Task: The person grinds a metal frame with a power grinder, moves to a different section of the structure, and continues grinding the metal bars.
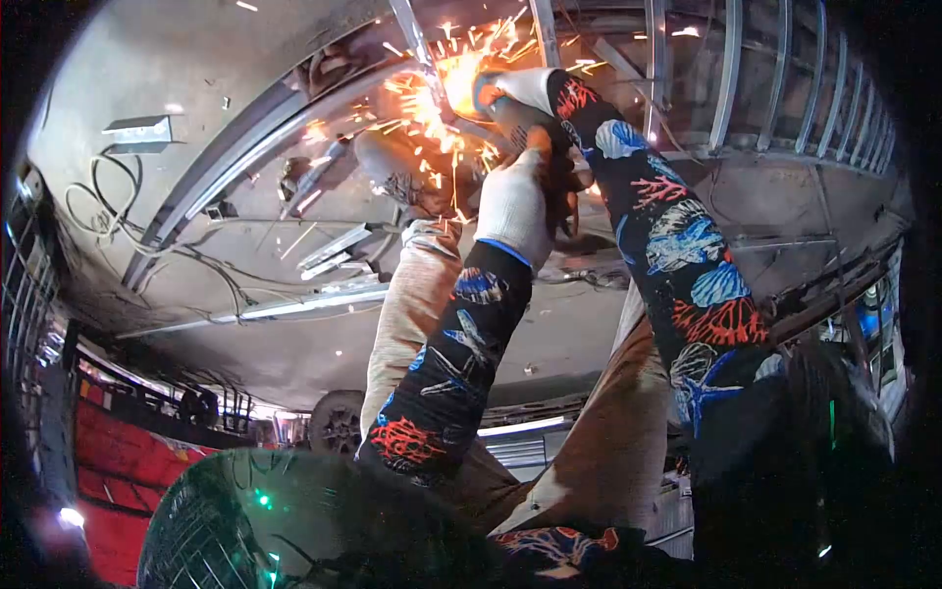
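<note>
Both my gloved hands are closed round a power tool (560, 187) that looks like an angle grinder, partly hidden by the gloves and sparks. My left hand (518, 187), in a white-cuffed glove, grips it on the near side. Farther forward, my right hand (515, 98) wraps over it beside the bright glare. Orange sparks (432, 108) spray from where the tool meets the metal; the contact point is washed out. A curved metal rail (265, 133) and upright metal bars (546, 34) run close to the sparks. My boot (388, 162) stands just left of them.
Cables (118, 211) loop over the metal floor at the left. Metal offcuts (334, 250) and a long thin bar (265, 309) lie near my leg (417, 304). A row of metal slats (780, 79) lines the far right. A dark green visor-like edge (245, 510) covers the lower left.
</note>
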{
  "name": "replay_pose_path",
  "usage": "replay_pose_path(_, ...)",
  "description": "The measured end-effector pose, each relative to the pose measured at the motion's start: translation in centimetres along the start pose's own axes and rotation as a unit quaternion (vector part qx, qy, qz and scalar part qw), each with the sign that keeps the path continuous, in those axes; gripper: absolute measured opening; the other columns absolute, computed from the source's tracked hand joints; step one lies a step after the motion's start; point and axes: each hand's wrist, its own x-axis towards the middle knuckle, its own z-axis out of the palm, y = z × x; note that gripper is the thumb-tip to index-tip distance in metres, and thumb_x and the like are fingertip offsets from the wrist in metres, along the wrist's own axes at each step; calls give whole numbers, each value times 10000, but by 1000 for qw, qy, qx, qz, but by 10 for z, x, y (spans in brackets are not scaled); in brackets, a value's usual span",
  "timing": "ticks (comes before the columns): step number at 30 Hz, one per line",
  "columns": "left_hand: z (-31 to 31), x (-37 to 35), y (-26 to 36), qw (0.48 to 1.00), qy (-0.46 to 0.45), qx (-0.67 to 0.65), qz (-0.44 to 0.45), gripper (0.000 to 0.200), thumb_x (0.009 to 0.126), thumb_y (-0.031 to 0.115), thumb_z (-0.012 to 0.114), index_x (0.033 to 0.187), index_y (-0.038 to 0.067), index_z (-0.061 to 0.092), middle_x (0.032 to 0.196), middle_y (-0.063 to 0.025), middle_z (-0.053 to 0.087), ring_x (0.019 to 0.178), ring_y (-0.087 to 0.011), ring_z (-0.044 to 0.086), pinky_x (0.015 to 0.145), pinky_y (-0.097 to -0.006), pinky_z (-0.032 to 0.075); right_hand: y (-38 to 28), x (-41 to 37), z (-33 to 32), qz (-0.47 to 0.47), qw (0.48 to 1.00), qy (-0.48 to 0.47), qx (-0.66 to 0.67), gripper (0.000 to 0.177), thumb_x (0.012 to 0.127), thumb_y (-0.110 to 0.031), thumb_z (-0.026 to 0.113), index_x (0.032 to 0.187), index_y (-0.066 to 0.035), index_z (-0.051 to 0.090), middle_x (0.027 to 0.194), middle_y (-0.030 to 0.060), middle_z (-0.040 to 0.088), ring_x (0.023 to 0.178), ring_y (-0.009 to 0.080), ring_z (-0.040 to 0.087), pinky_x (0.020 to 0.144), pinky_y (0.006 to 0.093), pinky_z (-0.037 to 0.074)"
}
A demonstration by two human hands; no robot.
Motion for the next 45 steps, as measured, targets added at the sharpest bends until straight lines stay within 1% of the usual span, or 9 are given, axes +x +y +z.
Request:
replay_pose_path(7,4,0,-13,998,21,5,55,372,986,378,553,1111,31,605,868,-86,656,656,-187,646,450,-274,444,29,6,11,-141,986,-31,-80,314,960,-224,407,1077,-98,669,1097,12,690,1005,136,576,940,309,403)
replay_pose_path(10,13,-7,-13,997,41,24,58,384,985,367,565,1118,8,597,865,-88,660,683,-197,667,442,-260,443,20,1,13,33,999,11,34,314,962,-310,459,1054,-115,688,1027,-12,679,970,135,567,949,265,388)
replay_pose_path(16,0,-14,-6,984,66,142,85,350,1034,316,454,1160,17,585,928,-112,681,776,-227,709,453,-285,474,-20,-19,17,24,996,64,55,424,854,-458,567,1041,-99,691,945,71,690,791,157,604,735,337,474)
replay_pose_path(20,1,-8,-4,988,100,78,92,327,943,335,610,976,11,585,759,-81,619,578,-225,679,393,-296,415,-8,-8,19,-48,996,71,-3,443,847,-472,583,1058,-93,675,993,120,679,825,182,610,748,366,473)
replay_pose_path(26,18,-19,8,990,103,94,7,354,1000,327,518,1108,3,611,883,-118,694,717,-236,718,498,-295,514,-25,-38,14,110,986,57,115,421,871,-447,581,1079,-91,674,1015,45,679,890,148,587,814,314,450)
replay_pose_path(30,18,-15,4,990,120,52,43,300,910,339,655,949,50,588,713,-47,583,519,-199,638,348,-286,383,31,10,26,17,994,0,109,361,933,-356,493,1116,-104,678,1039,29,680,907,126,582,839,291,443)
replay_pose_path(37,11,-10,-3,980,138,127,67,347,975,334,549,1052,0,596,872,-114,664,668,-273,709,455,-316,488,65,38,32,15,983,-2,185,332,974,-241,415,1111,-103,683,1035,-9,680,902,108,572,864,275,434)
replay_pose_path(39,10,-6,-3,989,110,92,29,350,964,341,568,1051,3,597,871,-110,663,644,-270,702,438,-318,468,-9,-26,18,157,972,36,172,332,973,-256,422,1099,-98,686,1028,-44,674,926,93,556,879,267,416)
replay_pose_path(45,16,-9,-1,988,111,97,51,334,919,377,639,985,55,582,764,-65,614,541,-234,676,357,-292,395,16,-2,11,-66,997,-21,31,373,924,-371,473,1046,-73,662,1034,-9,668,907,125,557,852,281,425)
